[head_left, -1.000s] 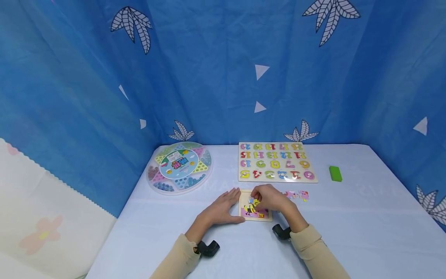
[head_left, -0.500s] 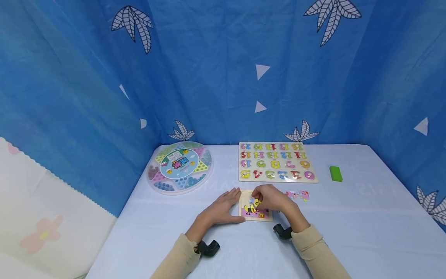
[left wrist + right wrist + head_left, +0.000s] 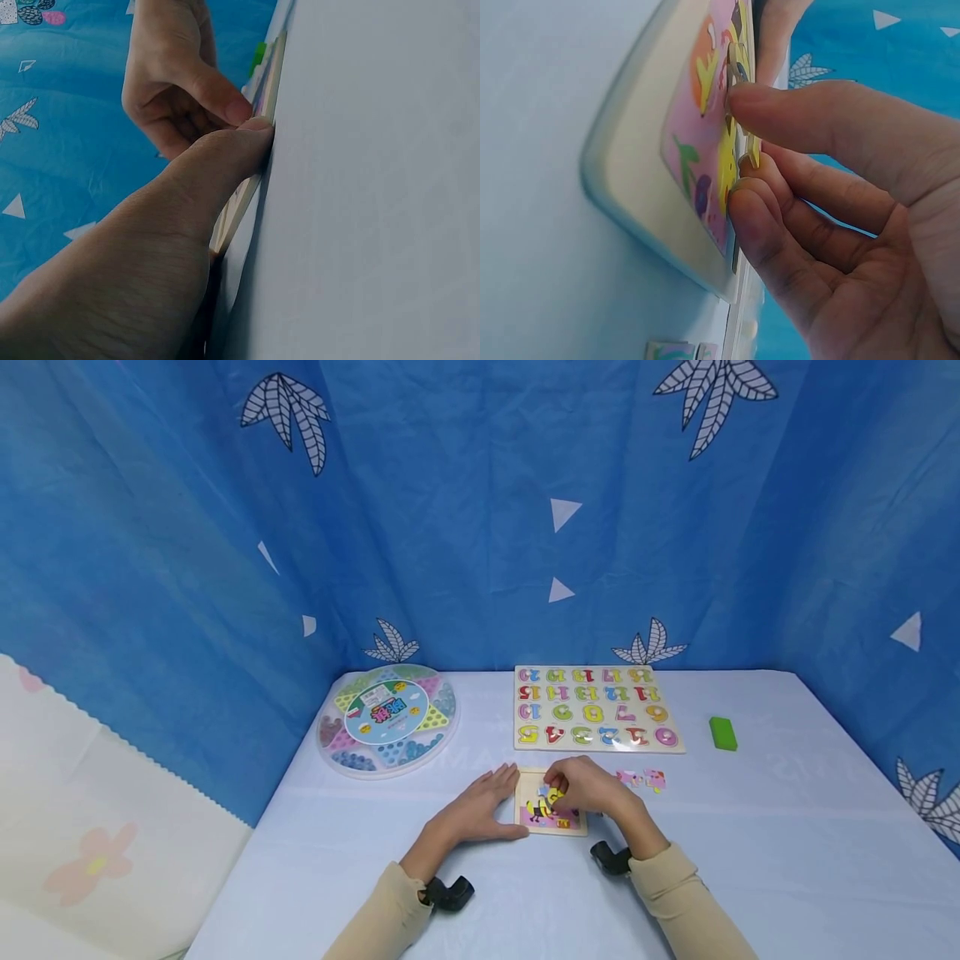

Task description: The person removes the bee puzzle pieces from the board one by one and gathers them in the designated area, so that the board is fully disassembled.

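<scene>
A small square wooden jigsaw puzzle [image 3: 536, 814] with a bee picture lies on the white table in the head view. My left hand [image 3: 480, 810] rests along its left side, fingers straight, the thumb touching the near left corner. Over the picture's right part, my right hand [image 3: 588, 787] pinches a small puzzle piece [image 3: 753, 154] between thumb and fingers. In the right wrist view that piece stands tilted at the picture, with a yellow part showing. Whether it sits in its slot is hidden by the fingers. Loose pink puzzle pieces [image 3: 628, 779] lie just right of this hand.
Behind the puzzle lies a wooden number board [image 3: 600, 702]. A round marble game board [image 3: 386, 718] with a clear cover is at the back left. A green block [image 3: 723, 733] lies at the right. Blue curtains [image 3: 480, 527] stand around the table's back and sides.
Hardly anything differs. My right hand has shifted very slightly to the right while still pinching the puzzle piece. My left hand stays at the puzzle's left edge.
</scene>
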Demonstrator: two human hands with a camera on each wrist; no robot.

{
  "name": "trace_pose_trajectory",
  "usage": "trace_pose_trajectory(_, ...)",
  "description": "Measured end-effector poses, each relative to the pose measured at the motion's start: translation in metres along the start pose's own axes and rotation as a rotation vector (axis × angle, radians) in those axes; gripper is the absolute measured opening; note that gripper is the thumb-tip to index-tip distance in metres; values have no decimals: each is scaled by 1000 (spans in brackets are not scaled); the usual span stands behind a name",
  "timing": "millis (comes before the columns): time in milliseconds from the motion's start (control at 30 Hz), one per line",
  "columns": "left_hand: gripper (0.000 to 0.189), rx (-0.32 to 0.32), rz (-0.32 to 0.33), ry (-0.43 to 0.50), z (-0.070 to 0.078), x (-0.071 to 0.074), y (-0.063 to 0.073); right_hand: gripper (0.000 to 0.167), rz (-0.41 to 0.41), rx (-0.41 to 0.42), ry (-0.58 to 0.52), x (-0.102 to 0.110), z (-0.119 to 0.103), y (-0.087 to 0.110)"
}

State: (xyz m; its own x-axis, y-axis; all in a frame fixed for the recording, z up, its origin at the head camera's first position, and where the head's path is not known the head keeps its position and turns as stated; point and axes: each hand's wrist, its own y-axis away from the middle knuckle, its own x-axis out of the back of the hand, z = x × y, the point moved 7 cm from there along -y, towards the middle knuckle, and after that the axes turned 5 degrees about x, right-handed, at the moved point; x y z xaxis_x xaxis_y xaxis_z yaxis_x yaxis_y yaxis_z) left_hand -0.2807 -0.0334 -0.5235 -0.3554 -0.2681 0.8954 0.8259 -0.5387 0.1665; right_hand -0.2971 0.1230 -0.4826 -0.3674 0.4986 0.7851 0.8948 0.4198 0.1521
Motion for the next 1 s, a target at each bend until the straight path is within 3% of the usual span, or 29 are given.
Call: trace_pose_trajectory(1000,99,0,13,-15,1,1,1,33,7,0,-68,9,12,12)
